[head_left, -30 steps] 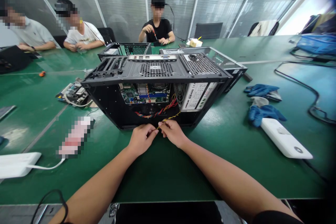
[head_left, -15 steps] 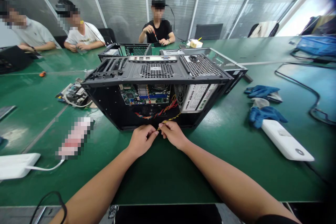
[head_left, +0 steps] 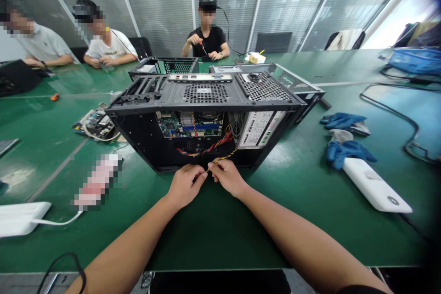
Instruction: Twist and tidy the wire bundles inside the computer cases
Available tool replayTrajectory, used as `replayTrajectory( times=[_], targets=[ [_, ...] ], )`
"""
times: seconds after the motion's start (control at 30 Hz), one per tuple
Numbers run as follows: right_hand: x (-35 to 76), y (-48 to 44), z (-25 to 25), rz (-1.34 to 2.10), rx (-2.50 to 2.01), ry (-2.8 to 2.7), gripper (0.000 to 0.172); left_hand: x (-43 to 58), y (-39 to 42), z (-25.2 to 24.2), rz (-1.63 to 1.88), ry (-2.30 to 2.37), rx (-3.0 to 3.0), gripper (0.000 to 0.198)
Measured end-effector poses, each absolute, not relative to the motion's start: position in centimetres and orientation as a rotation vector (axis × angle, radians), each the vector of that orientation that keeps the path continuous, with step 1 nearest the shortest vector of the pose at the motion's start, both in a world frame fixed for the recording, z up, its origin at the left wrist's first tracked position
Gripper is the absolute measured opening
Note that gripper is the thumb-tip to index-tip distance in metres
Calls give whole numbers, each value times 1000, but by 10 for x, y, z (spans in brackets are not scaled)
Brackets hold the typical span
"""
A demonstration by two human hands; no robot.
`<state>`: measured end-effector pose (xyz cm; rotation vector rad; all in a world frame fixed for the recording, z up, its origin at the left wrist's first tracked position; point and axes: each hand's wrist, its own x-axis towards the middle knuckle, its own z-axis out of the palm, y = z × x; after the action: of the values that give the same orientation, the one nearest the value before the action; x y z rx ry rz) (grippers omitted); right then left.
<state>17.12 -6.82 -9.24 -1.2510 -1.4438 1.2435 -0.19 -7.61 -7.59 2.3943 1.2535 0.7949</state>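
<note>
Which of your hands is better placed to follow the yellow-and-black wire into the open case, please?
Probably the right hand: it pinches the yellow-and-black wire where it climbs rightward into the computer case. The left hand pinches the wire's lower end, away from that run.

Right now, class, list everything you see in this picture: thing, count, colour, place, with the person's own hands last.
computer case: one, black, open side toward camera, mid table
motherboard: one, green, inside the case
power supply: one, grey, inside the case, right
wire bundle: one, red and mixed, case floor
second case: one, grey, behind, right
loose circuit board: one, green, left of case
gloves: two, blue, right
flat devices: two, white, one each side
table: one, green
seated people: three, far side
yellow-black wire: one, between both hands
left hand: grip shut on the wire
right hand: grip shut on the wire
</note>
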Motion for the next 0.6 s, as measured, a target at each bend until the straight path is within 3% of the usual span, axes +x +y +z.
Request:
replayTrajectory(
  times=[0.6],
  targets=[
    [169,-73,-89,1107,-1294,-1531,44,-1,-77,-81,948,1237,2476,9]
  ],
)
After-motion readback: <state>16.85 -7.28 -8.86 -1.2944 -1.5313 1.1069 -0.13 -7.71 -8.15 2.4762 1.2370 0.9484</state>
